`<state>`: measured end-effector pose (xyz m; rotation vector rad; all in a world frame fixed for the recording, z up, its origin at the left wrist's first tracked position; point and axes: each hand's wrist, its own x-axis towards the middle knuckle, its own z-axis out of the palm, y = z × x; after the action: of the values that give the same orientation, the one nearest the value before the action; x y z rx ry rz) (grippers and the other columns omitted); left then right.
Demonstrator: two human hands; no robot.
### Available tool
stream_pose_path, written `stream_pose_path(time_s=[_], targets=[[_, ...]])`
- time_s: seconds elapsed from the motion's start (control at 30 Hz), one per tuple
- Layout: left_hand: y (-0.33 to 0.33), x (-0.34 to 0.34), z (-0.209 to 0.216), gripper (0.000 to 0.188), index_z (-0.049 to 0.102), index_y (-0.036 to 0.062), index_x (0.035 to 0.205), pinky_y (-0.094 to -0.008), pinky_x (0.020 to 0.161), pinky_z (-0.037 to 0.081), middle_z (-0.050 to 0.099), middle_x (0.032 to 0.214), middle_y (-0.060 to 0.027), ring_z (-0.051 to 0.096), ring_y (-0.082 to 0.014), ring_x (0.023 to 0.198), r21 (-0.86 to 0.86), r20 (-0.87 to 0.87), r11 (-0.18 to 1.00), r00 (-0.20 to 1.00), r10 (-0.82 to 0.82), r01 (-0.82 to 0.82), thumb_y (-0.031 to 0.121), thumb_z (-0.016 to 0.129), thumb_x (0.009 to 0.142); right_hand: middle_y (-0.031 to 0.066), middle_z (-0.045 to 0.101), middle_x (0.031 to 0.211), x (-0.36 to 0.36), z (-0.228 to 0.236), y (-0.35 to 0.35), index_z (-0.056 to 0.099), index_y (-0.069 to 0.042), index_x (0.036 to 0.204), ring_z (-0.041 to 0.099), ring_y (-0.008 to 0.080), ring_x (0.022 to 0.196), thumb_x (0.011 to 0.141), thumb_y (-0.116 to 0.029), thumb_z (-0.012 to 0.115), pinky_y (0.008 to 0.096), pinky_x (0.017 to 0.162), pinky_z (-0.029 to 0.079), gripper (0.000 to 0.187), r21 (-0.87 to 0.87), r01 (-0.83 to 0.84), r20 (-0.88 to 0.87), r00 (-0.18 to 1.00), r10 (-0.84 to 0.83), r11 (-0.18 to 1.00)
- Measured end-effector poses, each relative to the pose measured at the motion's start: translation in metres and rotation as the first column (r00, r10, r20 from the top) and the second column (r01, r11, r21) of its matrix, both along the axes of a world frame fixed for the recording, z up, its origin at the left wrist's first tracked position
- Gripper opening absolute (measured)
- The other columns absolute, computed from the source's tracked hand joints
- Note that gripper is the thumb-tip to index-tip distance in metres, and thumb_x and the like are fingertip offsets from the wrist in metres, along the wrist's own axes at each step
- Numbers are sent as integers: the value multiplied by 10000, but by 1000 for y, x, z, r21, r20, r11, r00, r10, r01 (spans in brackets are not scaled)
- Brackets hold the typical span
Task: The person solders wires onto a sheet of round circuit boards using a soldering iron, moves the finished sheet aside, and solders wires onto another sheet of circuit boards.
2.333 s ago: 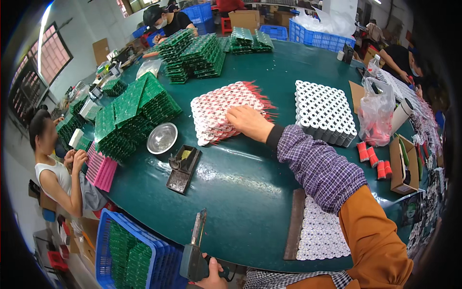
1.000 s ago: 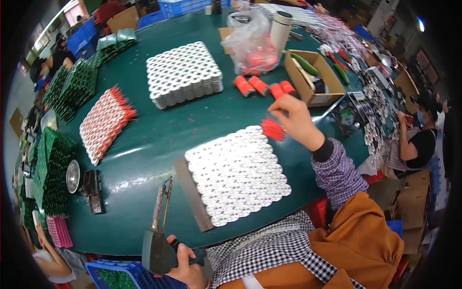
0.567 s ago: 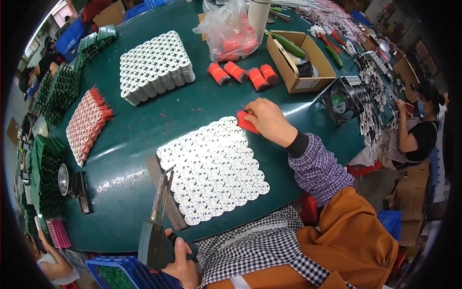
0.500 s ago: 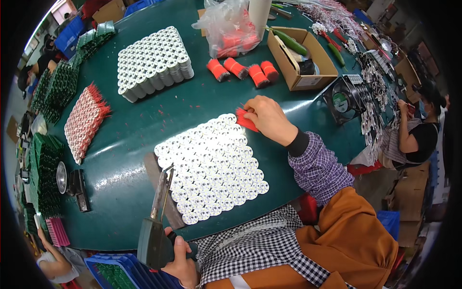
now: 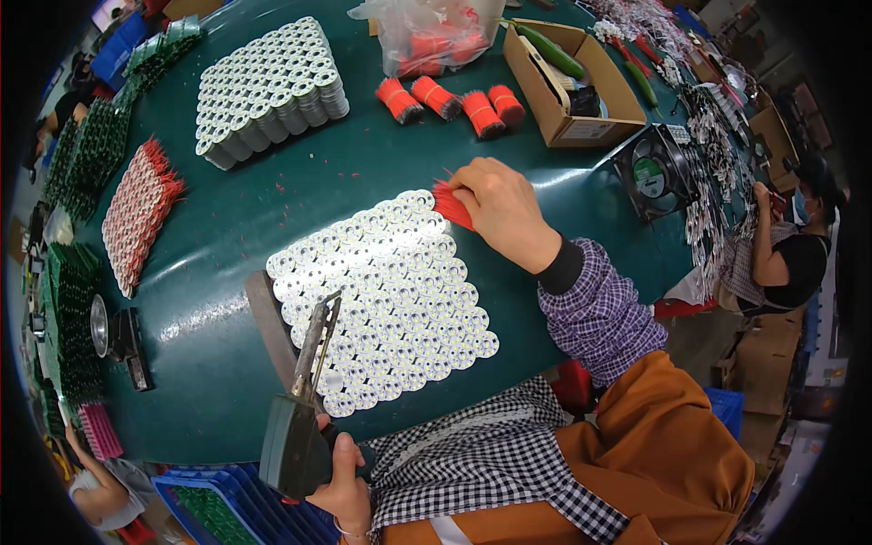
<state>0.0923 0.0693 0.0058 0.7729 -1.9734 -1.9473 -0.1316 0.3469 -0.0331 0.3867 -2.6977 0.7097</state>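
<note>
A sheet of joined white round circuit boards (image 5: 386, 313) lies flat in front of me, with a brown bar (image 5: 269, 316) along its left edge. My left hand (image 5: 343, 489) grips a dark green soldering gun (image 5: 296, 447). Its long metal tip reaches over the left part of the sheet; whether it touches is unclear. At the sheet's upper right corner, my right hand (image 5: 502, 207) pinches a bunch of short red wires (image 5: 449, 205) that fan out toward the boards.
Behind stand a stack of board sheets (image 5: 272, 91), red wire bundles (image 5: 481, 113), a plastic bag (image 5: 427, 41) and a cardboard box (image 5: 595, 132). A sheet with red wires (image 5: 136, 218) lies left, a black fan (image 5: 656, 173) right. A person (image 5: 790, 241) sits at the right.
The soldering gun's tip has moved inward from the sheet's left edge, over the boards. My right hand keeps the wires by the upper right corner. The whole view has shifted slightly.
</note>
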Motion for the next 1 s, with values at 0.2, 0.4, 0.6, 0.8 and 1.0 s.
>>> stream_pose_path(time_s=[0.2, 0.4, 0.6, 0.8, 1.0], targets=[[2, 3, 1, 451, 553, -39, 1274, -272, 488, 414, 677, 1134, -195, 543, -131, 577, -1, -2, 1000, 1000, -17, 17, -17, 726, 858, 117, 659, 907, 1, -1, 0, 724, -26, 959, 639, 324, 898, 883, -67, 697, 427, 793, 514, 90, -7, 4, -69, 998, -5, 1000], [7, 6, 6, 433, 568, -44, 1256, -266, 484, 415, 678, 1114, -193, 554, -132, 590, 6, -29, 1000, 999, -21, 21, -27, 727, 854, 114, 635, 941, 2, -3, 2, 721, -39, 984, 636, 321, 929, 907, -69, 676, 420, 803, 513, 95, -16, 11, -76, 997, -12, 1000], [11, 11, 7, 407, 571, -54, 1247, -267, 484, 416, 678, 1103, -189, 548, -122, 586, -1, -22, 1000, 1000, 2, -2, -35, 707, 864, 110, 632, 950, 6, 3, 4, 715, -44, 986, 640, 325, 927, 914, -80, 672, 421, 795, 514, 91, 2, -4, -35, 999, 4, 1000], [7, 13, 5, 414, 564, -64, 1250, -266, 488, 416, 674, 1112, -196, 542, -115, 583, -10, 0, 1000, 1000, -6, 6, -31, 705, 863, 77, 655, 865, 27, 41, 27, 749, -56, 893, 653, 306, 894, 827, -70, 696, 414, 743, 511, 86, 169, -63, -15, 998, 66, 984], [18, 10, 12, 421, 559, -58, 1260, -265, 492, 421, 670, 1129, -204, 542, -119, 582, 12, -33, 1000, 999, 8, -8, -30, 701, 864, 75, 635, 799, 60, 68, 32, 698, -68, 736, 646, 255, 822, 701, -78, 693, 383, 688, 479, 38, 579, -225, 81, 972, 220, 784]])
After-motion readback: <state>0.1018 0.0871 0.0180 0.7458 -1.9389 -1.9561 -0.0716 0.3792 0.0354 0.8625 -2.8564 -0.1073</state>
